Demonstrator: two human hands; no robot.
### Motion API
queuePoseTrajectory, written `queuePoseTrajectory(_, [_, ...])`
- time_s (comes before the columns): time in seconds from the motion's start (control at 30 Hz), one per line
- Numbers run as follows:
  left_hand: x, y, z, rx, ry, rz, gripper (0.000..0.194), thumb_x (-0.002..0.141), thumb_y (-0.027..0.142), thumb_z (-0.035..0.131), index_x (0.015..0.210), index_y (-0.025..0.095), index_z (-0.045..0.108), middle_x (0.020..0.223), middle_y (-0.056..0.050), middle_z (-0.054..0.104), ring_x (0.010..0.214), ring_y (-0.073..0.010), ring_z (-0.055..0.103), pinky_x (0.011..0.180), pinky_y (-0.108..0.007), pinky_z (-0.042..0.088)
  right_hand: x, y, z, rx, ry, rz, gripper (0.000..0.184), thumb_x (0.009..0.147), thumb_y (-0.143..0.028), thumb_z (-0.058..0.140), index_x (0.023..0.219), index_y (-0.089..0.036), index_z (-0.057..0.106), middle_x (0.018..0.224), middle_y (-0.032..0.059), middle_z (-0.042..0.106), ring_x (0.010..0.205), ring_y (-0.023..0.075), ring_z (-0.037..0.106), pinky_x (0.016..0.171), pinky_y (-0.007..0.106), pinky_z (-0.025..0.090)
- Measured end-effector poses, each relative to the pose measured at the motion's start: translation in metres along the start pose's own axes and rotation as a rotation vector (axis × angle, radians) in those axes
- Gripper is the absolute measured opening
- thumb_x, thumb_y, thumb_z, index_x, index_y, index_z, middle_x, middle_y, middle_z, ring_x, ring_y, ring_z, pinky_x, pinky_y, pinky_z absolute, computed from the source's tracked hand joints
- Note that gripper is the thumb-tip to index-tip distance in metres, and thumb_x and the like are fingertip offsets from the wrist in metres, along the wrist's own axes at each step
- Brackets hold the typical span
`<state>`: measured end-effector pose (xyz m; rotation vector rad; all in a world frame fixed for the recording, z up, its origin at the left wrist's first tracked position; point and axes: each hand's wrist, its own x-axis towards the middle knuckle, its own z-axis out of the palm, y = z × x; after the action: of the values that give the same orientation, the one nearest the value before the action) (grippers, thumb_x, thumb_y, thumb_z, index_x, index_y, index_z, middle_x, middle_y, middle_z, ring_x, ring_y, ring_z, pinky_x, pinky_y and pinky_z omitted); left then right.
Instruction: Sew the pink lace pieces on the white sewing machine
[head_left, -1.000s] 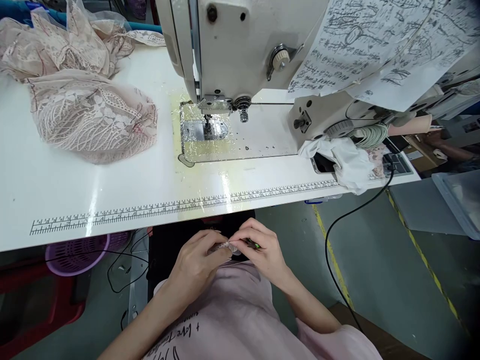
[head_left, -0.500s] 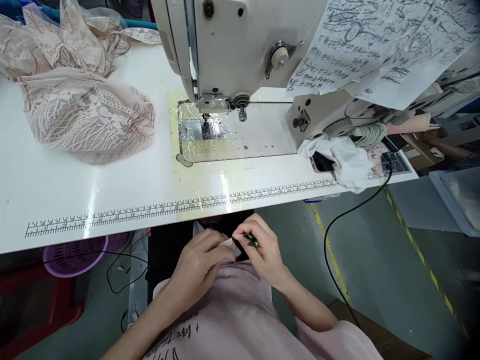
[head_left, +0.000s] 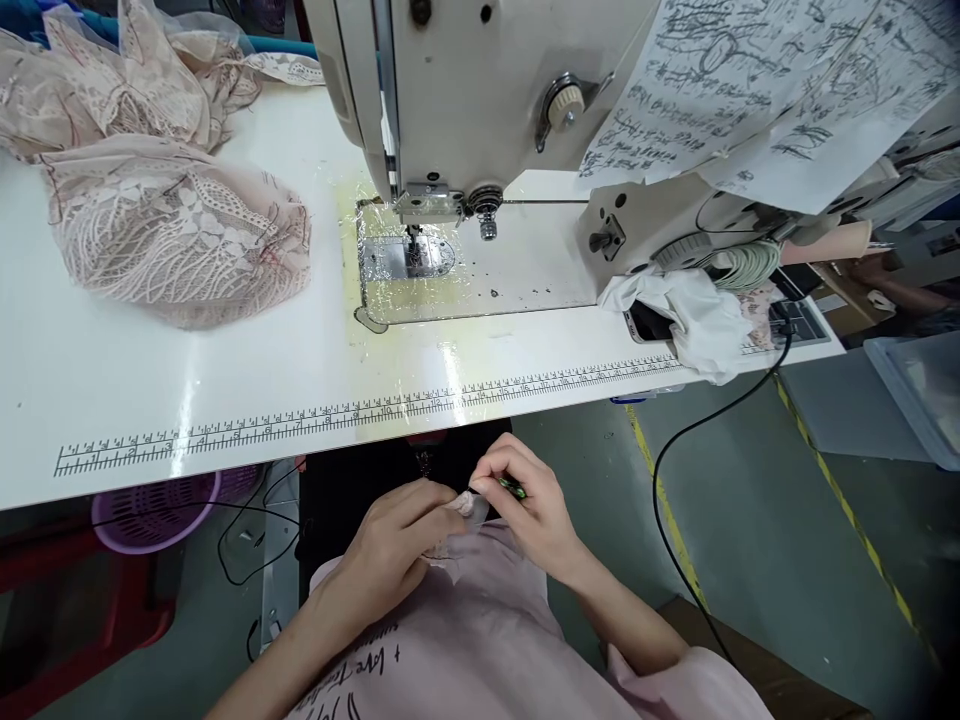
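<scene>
Over my lap, in front of the table edge, my left hand [head_left: 409, 530] is closed on a small piece of pale pink fabric [head_left: 471, 508]. My right hand [head_left: 529, 505], just beside it, pinches its thumb and forefinger at the fabric's edge. A small green-and-black tool [head_left: 512, 487] lies inside the right hand's curled fingers; most of it is hidden, so its exact kind does not show. The sewing machine [head_left: 480, 110] stands beyond both hands, its presser foot [head_left: 413, 245] over the metal plate with no cloth under it.
Lace garment pieces [head_left: 180, 235] lie on the table's left. A printed ruler [head_left: 360, 410] runs along the front edge. White cloth [head_left: 697, 320] partly covers a phone [head_left: 646, 325] at right. Handwritten sheets [head_left: 750, 90] hang from the machine. A purple basket [head_left: 154, 520] sits below; a black cable [head_left: 660, 470] dangles right.
My two hands stay close together. The fabric has turned between them, and more of it now shows below the left fingers. The view has shifted slightly.
</scene>
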<state>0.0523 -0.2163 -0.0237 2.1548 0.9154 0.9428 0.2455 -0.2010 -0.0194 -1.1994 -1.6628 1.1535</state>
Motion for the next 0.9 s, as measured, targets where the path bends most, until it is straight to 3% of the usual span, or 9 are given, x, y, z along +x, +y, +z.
queuePoseTrajectory(0.17, [0.000,0.000,-0.002,0.003,0.030,-0.015,0.027,0.084,-0.005,0.043,0.086,0.018,0.056,0.088,-0.005,0.061,0.074,-0.0127,0.057,0.060,-0.022,0.044,0.007,0.000,-0.014,0.077,0.013,0.149,0.016,0.096,-0.031,0.054,0.094,-0.024,0.068,0.085,0.0021,0.058,0.075,0.0130,0.054,0.064,0.026,0.043])
queuePoseTrajectory(0.33, [0.004,0.002,-0.002,0.020,0.029,-0.010,0.028,0.085,-0.005,0.042,0.085,0.018,0.058,0.086,-0.004,0.063,0.072,-0.0113,0.057,0.060,-0.021,0.045,0.008,0.004,-0.022,0.110,-0.147,0.147,0.024,0.093,-0.038,0.059,0.110,-0.025,0.070,0.086,0.0020,0.055,0.064,0.0096,0.047,0.053,0.025,0.038])
queuePoseTrajectory(0.53, [0.006,0.001,-0.003,0.035,-0.011,-0.017,0.026,0.086,-0.003,0.043,0.084,0.018,0.058,0.086,-0.004,0.063,0.072,-0.0122,0.057,0.061,-0.022,0.045,0.012,0.003,-0.017,0.129,-0.195,0.138,0.016,0.091,-0.034,0.063,0.085,-0.022,0.070,0.083,0.0017,0.055,0.063,0.0093,0.047,0.050,0.024,0.035])
queuePoseTrajectory(0.67, [0.003,-0.002,-0.003,-0.010,-0.038,-0.058,0.030,0.084,-0.002,0.041,0.094,0.019,0.060,0.086,-0.005,0.062,0.073,-0.0134,0.059,0.061,-0.023,0.046,0.011,0.006,-0.017,0.023,-0.193,0.105,0.017,0.097,-0.033,0.053,0.089,-0.022,0.065,0.093,0.0042,0.057,0.075,0.0123,0.054,0.053,0.024,0.039])
queuePoseTrajectory(0.8, [-0.002,-0.003,0.000,-0.056,0.000,-0.175,0.045,0.080,0.001,0.044,0.120,0.021,0.054,0.099,-0.005,0.069,0.084,-0.0156,0.066,0.071,-0.026,0.053,0.006,0.008,-0.019,-0.091,-0.228,0.050,0.014,0.099,-0.029,0.047,0.093,-0.023,0.058,0.099,0.0044,0.057,0.082,0.0134,0.057,0.067,0.027,0.046])
queuePoseTrajectory(0.9, [-0.004,-0.004,0.001,-0.047,-0.041,-0.316,0.038,0.080,0.005,0.050,0.114,0.022,0.056,0.099,-0.003,0.069,0.084,-0.0161,0.067,0.069,-0.026,0.052,0.002,0.005,-0.018,-0.088,-0.228,0.059,0.012,0.099,-0.027,0.047,0.091,-0.022,0.056,0.097,0.0040,0.056,0.081,0.0131,0.056,0.067,0.027,0.045])
